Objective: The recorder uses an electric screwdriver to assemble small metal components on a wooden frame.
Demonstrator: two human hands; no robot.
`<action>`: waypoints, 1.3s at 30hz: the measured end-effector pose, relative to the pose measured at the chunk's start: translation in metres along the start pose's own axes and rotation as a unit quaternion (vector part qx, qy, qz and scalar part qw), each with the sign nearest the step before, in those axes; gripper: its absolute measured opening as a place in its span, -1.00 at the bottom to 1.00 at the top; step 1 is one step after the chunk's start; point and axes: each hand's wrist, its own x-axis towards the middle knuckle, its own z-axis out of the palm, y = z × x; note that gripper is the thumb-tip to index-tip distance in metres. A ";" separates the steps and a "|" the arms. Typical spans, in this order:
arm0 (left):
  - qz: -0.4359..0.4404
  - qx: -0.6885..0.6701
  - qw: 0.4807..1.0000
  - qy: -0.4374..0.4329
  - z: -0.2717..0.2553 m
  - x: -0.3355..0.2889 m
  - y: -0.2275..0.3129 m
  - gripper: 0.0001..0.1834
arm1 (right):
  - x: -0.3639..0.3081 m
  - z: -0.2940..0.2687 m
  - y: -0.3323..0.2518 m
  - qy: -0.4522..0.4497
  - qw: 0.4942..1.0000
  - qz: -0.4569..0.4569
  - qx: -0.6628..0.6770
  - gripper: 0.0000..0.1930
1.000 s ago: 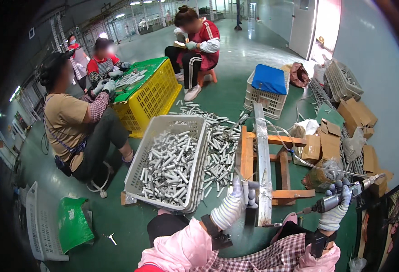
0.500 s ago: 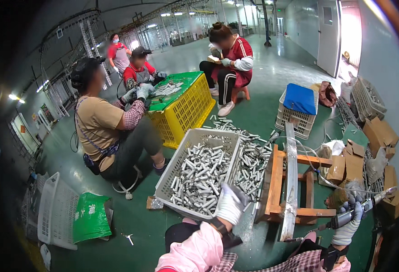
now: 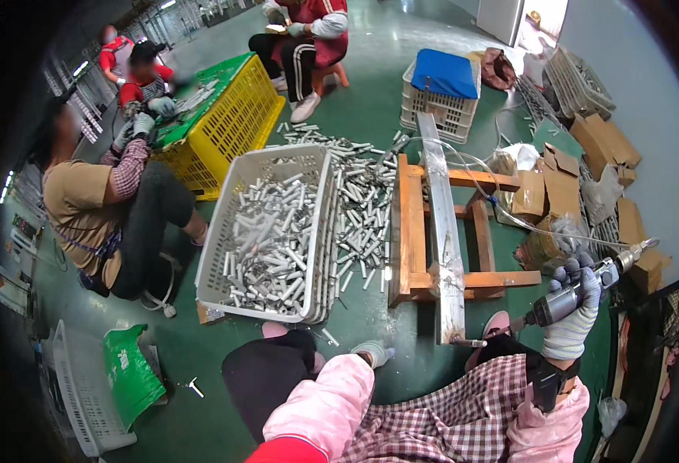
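Note:
My right hand, in a white glove with grey fingertips, grips a dark and silver air tool. Its narrow tip points left toward a small metal piece at the near end of a metal bar. That bar lies across a wooden stool-like frame. Low beside my leg is my gloved left hand, mostly behind the pink sleeve, its fingers too hidden to read. Ahead of it stands a pale plastic crate heaped with silver metal tubes.
More loose tubes cover the floor between crate and frame. An air hose loops to the tool. Cardboard boxes line the right wall. A person sits left by a yellow crate; others work behind. A white crate stands lower left.
My left hand has left the tube crate and dropped toward my leg. The view has swung right and downward. My right hand still holds the air tool beside the bar.

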 end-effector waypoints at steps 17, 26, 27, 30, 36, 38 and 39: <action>-0.253 -0.050 0.899 0.354 -0.034 0.114 -0.105 -0.41 | 0.000 0.012 0.023 0.015 0.997 0.074 -0.005 -0.55; -0.307 -0.004 0.887 0.345 -0.056 0.134 -0.079 -0.54 | 0.002 0.019 0.026 0.026 0.995 0.090 -0.017 -0.59; -0.358 -0.066 0.848 0.385 -0.043 0.145 -0.114 -0.55 | -0.001 0.023 0.029 0.027 0.995 0.098 -0.012 -0.59; -0.317 -0.047 0.879 0.352 -0.036 0.169 -0.116 -0.44 | -0.003 0.010 0.029 -0.007 0.996 0.091 -0.007 -0.59; -0.351 -0.175 0.853 0.343 -0.046 0.168 -0.109 -0.50 | -0.005 0.010 0.031 0.065 0.993 0.096 -0.034 -0.54; -0.300 -0.135 0.927 0.178 -0.054 0.158 -0.076 -0.57 | -0.004 0.019 0.026 0.079 0.992 0.095 -0.037 -0.53; -0.303 -0.131 0.929 0.169 -0.047 0.153 -0.076 -0.57 | -0.003 0.018 0.027 0.054 0.994 0.095 -0.029 -0.52</action>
